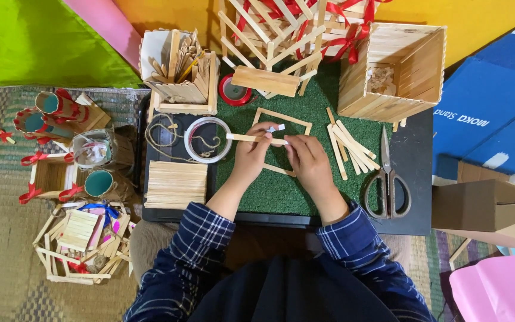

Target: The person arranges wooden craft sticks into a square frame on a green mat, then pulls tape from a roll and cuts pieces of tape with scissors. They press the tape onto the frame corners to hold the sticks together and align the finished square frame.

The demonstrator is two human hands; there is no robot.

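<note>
Your hands hid the near side of the stick frame (281, 116), the far stick structure (293, 24) cut off by the top edge, your elbows cropped at the bottom.

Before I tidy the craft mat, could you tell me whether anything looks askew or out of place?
The wooden stick frame under the hands lies skewed to the green mat edges. Loose sticks beside the scissors lie fanned and crossing. Nothing looks spilled or broken.
</note>
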